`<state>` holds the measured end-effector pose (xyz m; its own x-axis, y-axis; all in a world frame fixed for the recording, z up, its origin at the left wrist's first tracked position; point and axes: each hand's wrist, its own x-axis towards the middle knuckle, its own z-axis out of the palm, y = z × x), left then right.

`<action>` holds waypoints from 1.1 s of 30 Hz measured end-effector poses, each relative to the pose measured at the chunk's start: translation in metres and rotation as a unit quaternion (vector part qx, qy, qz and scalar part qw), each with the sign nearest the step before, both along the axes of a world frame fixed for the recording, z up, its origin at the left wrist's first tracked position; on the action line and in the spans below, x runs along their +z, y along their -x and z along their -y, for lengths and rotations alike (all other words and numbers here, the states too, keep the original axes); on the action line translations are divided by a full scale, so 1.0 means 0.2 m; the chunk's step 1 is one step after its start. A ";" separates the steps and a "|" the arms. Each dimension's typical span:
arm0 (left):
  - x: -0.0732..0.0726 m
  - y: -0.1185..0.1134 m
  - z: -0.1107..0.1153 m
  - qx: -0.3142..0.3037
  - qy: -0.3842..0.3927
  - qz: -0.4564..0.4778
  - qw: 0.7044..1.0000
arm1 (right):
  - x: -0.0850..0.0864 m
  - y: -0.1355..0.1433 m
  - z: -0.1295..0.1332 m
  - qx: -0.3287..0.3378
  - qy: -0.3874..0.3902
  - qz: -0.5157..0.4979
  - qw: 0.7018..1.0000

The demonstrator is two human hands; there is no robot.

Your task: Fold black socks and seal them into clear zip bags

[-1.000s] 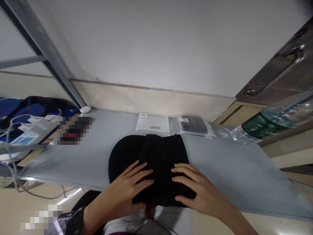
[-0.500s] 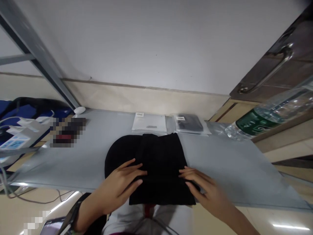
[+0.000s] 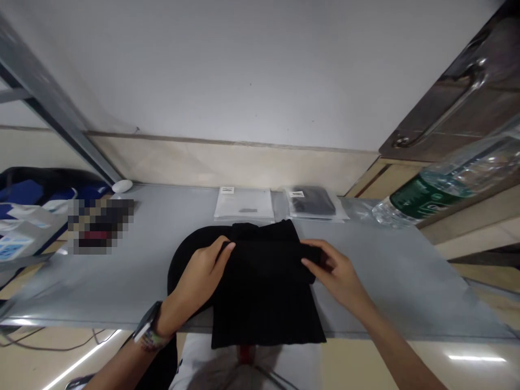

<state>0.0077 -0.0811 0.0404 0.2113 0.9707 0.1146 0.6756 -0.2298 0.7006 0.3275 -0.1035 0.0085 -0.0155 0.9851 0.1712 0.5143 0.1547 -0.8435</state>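
- In the head view, the black cloth (image 3: 268, 311) lay on the middle of the table (image 3: 374, 260), its hem reaching just past the near edge.
- Its rounded side pointed left; its lower flap pointed toward the person.
- A raised fold ran left to right across it, the fold's long axis roughly parallel to the table's near edge.
- The left hand (image 3: 201, 276) had a narrow grip, thumb and fingers pinching the fold's left end.
- The right hand (image 3: 337, 273) pinched the fold's right end, its grip likewise closed on cloth.
- Beyond the cloth, a white packet (image 3: 246, 203) and a dark packet (image 3: 312, 200) lay side by side near the wall (image 3: 244, 76).
- A bottle (image 3: 430, 197) was at far right.
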 end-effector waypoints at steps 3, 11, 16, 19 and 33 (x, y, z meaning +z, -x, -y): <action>-0.01 -0.03 -0.10 0.035 -0.010 -0.006 0.999 | -0.01 0.00 -0.15 -0.028 -0.002 -0.028 0.999; -0.01 -0.10 -0.31 0.060 0.015 -0.144 0.988 | -0.08 0.03 -0.39 -0.042 -0.039 0.146 0.988; -0.02 -0.13 -0.31 0.057 0.027 -0.302 0.951 | -0.15 0.05 -0.38 -0.056 -0.058 0.276 0.958; -0.01 -0.13 -0.28 0.061 0.005 -0.342 0.938 | -0.13 0.05 -0.34 -0.081 -0.043 0.338 0.937; -0.17 -0.10 -0.13 -0.277 -0.217 -0.262 0.899 | -0.01 0.05 -0.18 -0.074 0.137 0.282 0.947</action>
<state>0.0282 -0.0560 0.0064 0.7839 0.5877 0.2004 0.5839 -0.8075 0.0840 0.3166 -0.0675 0.0061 0.1133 0.9899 -0.0853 0.8936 -0.1390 -0.4268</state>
